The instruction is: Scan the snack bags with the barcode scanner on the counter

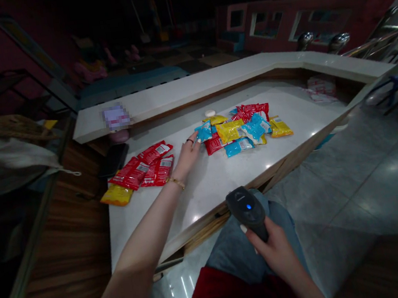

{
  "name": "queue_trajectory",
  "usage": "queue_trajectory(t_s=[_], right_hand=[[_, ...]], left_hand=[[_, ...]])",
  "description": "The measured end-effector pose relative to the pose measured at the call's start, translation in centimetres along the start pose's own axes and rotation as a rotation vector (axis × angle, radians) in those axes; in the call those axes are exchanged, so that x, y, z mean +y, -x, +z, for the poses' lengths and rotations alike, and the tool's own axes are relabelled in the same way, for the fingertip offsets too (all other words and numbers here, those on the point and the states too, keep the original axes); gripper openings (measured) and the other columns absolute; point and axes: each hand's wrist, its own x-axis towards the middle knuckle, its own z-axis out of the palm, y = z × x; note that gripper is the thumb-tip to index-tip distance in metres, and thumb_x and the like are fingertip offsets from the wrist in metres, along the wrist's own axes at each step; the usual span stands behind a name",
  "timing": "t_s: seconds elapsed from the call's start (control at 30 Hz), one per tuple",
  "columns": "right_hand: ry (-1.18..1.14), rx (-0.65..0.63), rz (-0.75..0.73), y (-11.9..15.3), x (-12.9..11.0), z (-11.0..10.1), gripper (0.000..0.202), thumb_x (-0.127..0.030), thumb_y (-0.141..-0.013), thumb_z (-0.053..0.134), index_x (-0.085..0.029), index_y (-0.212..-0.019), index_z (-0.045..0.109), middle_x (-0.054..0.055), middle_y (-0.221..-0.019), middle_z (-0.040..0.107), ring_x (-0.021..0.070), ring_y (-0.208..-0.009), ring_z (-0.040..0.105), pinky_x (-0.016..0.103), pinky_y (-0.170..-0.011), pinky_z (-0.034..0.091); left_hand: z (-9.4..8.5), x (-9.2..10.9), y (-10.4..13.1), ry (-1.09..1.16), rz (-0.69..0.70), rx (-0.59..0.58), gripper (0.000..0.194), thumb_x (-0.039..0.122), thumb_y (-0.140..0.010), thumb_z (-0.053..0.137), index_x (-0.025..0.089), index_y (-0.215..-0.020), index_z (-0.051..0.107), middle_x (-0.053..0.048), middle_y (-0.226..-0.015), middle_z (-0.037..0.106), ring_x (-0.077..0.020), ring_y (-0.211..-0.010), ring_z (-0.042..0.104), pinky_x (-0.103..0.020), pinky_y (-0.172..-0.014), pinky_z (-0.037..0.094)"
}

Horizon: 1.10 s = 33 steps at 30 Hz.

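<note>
On the white counter, my left hand (188, 154) reaches to the left edge of a pile of snack packets, its fingers closed on the corner of a small blue packet (204, 131). Around that packet lie a yellow packet (231, 131), a blue packet (256, 128), a red packet (215, 144) and several more, overlapping. My right hand (270, 242) grips a dark handheld barcode scanner (246, 207) above my lap, a blue light glowing on its top. Left of my left arm are several red packets (158, 171) and a yellow packet (117, 195).
The counter (204, 187) has a raised white ledge (177, 93) behind it. A black object (114, 161) sits at the counter's left end, beside the packets. Farther right, a white-and-red bundle (321, 89) lies under the ledge. A round white item (210, 113) is behind the pile.
</note>
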Motion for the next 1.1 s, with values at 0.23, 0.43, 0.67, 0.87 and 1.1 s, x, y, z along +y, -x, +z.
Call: queue_trajectory(t_s=[0.23, 0.43, 0.67, 0.87, 1.1], right_hand=[[0.01, 0.021, 0.019, 0.1, -0.1, -0.5, 0.03, -0.05, -0.094, 0.067, -0.021, -0.096, 0.073, -0.003, -0.055, 0.059, 0.0202, -0.047, 0.058, 0.027, -0.048, 0.047], [0.001, -0.022, 0.027, 0.1, -0.5, -0.3, 0.031, -0.049, -0.09, 0.067, -0.02, -0.097, 0.073, -0.003, -0.055, 0.059, 0.0219, -0.049, 0.061, 0.028, -0.049, 0.048], [-0.006, 0.003, 0.017, 0.2, -0.7, -0.5, 0.029, -0.046, -0.09, 0.067, -0.019, -0.097, 0.074, -0.001, -0.054, 0.062, 0.0246, -0.053, 0.066, 0.029, -0.052, 0.052], [0.008, 0.035, -0.002, 0.3, -0.6, -0.3, 0.026, -0.044, -0.092, 0.068, -0.019, -0.099, 0.074, 0.003, -0.069, 0.073, 0.0239, -0.059, 0.071, 0.028, -0.056, 0.056], [0.004, -0.004, 0.03, 0.5, -0.5, -0.2, 0.029, -0.044, -0.092, 0.066, -0.019, -0.103, 0.075, 0.0, -0.063, 0.068, 0.0228, -0.056, 0.068, 0.026, -0.052, 0.052]], left_hand=[[-5.2, 0.0, 7.9, -0.437, -0.048, 0.14, 0.063, 0.035, -0.099, 0.062, 0.024, -0.161, 0.054, -0.015, -0.174, 0.046, -0.0368, -0.163, 0.038, -0.065, -0.138, 0.015], [-7.7, -1.7, 11.5, -0.734, -0.147, 0.23, 0.072, 0.038, -0.095, 0.067, 0.015, -0.162, 0.052, -0.027, -0.171, 0.044, -0.0496, -0.158, 0.038, -0.078, -0.131, 0.012], [-7.7, -1.5, 12.4, -0.744, -0.088, 0.208, 0.071, 0.037, -0.094, 0.067, 0.018, -0.161, 0.053, -0.024, -0.16, 0.055, -0.0467, -0.145, 0.051, -0.073, -0.129, 0.022], [-5.7, 1.1, 13.9, -0.547, 0.11, -0.062, 0.069, 0.041, -0.098, 0.067, 0.026, -0.163, 0.05, -0.017, -0.161, 0.056, -0.0373, -0.15, 0.049, -0.064, -0.134, 0.021], [-3.2, 1.6, 15.0, -0.449, 0.278, -0.342, 0.065, 0.044, -0.105, 0.06, 0.028, -0.167, 0.046, -0.017, -0.172, 0.045, -0.033, -0.158, 0.045, -0.065, -0.137, 0.01]])
